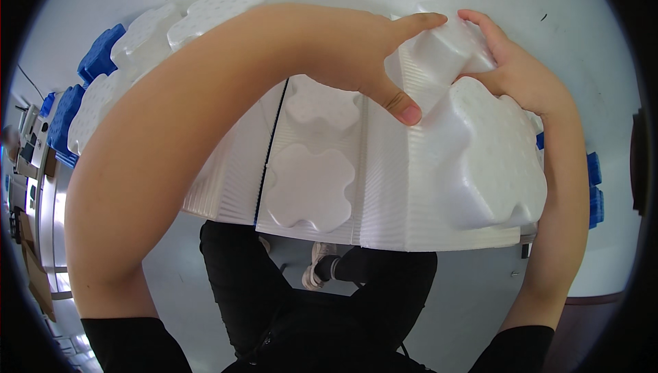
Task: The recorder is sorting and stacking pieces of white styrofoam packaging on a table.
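Observation:
My left hand [380, 54] reaches across to the far middle with thumb and index finger stretched apart. Its index tip meets the far white lobed block [449, 47]; its thumb lies over a ribbed white sheet [391, 167], and its other fingers are hidden. At the far right, my right hand [514, 71] curls around the same block, index finger along the far side and thumb on the near side. Closer to me is a large, glossy white lobed block [497, 160], beside my right forearm. A flat-faced white lobed piece [310, 188] sits in a ribbed channel, with another white piece [322, 105] behind it.
White dimpled lobed blocks [147, 37] and blue ones [101, 54] stand at the left, partly behind my left arm. More blue pieces [595, 191] show beyond my right forearm. A dark gap [271, 147] separates the ribbed white sheets. Metal-edged benches [48, 201] line the far left.

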`<move>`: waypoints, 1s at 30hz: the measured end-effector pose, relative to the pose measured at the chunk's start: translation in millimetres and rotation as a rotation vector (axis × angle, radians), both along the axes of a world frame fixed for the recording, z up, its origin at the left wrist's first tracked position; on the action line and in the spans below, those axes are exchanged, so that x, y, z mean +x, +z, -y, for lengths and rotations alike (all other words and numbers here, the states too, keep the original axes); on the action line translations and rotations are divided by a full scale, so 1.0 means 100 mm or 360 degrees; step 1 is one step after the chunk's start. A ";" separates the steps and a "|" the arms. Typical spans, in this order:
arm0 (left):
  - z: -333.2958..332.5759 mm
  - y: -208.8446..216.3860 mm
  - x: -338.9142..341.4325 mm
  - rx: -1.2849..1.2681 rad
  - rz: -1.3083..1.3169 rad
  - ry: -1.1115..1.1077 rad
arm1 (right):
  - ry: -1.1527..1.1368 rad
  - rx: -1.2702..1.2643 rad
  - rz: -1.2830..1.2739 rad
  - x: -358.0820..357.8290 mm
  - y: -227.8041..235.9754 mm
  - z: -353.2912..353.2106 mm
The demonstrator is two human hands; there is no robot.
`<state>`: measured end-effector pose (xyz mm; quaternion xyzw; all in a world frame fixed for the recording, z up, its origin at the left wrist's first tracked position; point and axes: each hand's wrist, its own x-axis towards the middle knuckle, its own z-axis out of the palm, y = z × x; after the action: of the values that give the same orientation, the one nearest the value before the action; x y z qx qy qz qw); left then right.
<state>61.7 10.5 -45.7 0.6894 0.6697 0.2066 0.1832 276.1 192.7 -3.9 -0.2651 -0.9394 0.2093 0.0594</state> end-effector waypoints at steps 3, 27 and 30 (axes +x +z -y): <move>-0.02 -0.04 0.01 0.0063 -0.0017 0.0000 | 0.0031 0.0014 0.0019 0.01 0.00 -0.03; 0.06 0.07 0.14 0.0000 -0.0007 -0.0038 | -0.0017 -0.0041 0.0064 0.09 -0.03 -0.02; -0.04 -0.03 0.04 0.0014 -0.0084 -0.0176 | 0.0092 -0.0011 0.0032 0.11 -0.09 -0.01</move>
<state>66.2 14.6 -48.8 0.7313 0.6343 0.1807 0.1736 287.6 193.8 -12.4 -0.2402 -0.9465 0.2114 0.0431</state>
